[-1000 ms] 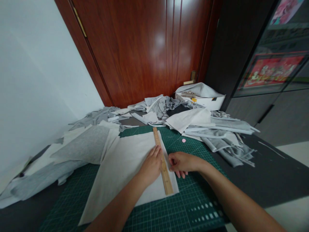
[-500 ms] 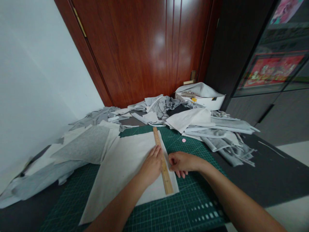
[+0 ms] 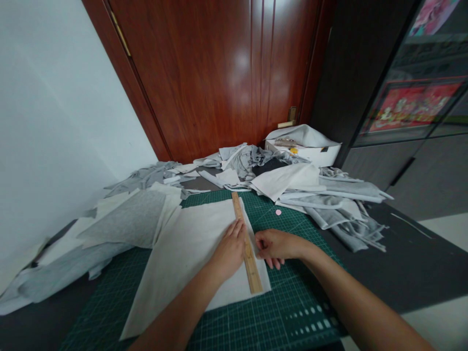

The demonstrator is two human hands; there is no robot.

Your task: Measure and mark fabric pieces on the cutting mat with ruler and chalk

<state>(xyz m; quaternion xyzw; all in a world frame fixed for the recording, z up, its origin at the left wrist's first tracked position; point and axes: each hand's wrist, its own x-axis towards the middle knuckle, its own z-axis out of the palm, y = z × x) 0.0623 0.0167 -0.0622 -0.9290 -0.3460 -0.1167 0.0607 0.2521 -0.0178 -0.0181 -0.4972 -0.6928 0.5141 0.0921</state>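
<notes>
A sheet of white cloth [image 3: 190,239] lies flat on a green cutting mat [image 3: 234,326]. Along the cloth's right side runs a wooden ruler [image 3: 252,268], slightly slanted, with a narrow strip of cloth showing past it. My left hand [image 3: 231,246] rests flat on the cloth, its fingers stretched out onto the ruler's middle. Just right of the ruler, at the cloth's edge, is my right hand [image 3: 272,246], fingers curled and thumb and forefinger pinched together. Whatever the pinch holds, if anything, is hidden.
A small pink disc [image 3: 278,212] lies on the mat. Grey and white fabric pieces are heaped at left [image 3: 127,219] and right [image 3: 314,190]. At the back right stands a white box [image 3: 321,153], before a wooden door [image 3: 204,73].
</notes>
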